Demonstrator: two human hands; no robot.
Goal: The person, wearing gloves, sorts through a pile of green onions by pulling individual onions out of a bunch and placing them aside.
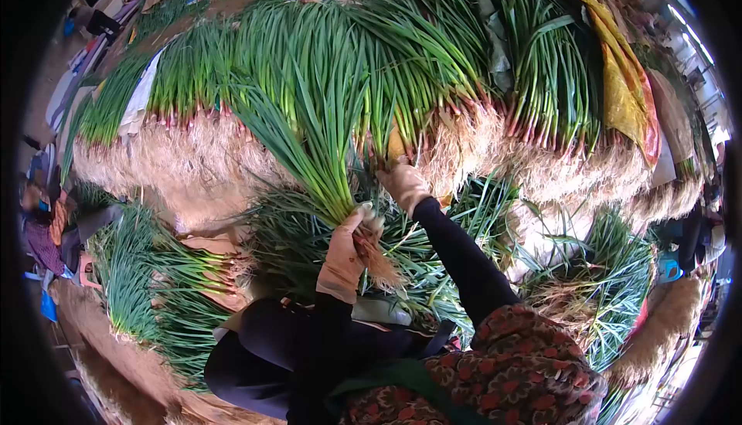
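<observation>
My left hand [344,255], in a pale glove, is wrapped round a bunch of green onions [328,181] near its root end. The long green leaves fan away from me, and the stringy roots [379,263] hang out to the right of the fist. My right hand [405,184], also gloved, reaches forward to the stems at the front of the big row of onions [309,62]. Its fingers are closed at the root side of that row, beside a yellowish piece [396,143]; what they grip is too hidden to tell.
Loose green leaves [456,294] lie between my lap and the row. Smaller onion piles stand at the left [131,270] and right [618,294]. Yellow sacking [618,77] drapes over the row's right part. Another person [46,232] sits at the far left.
</observation>
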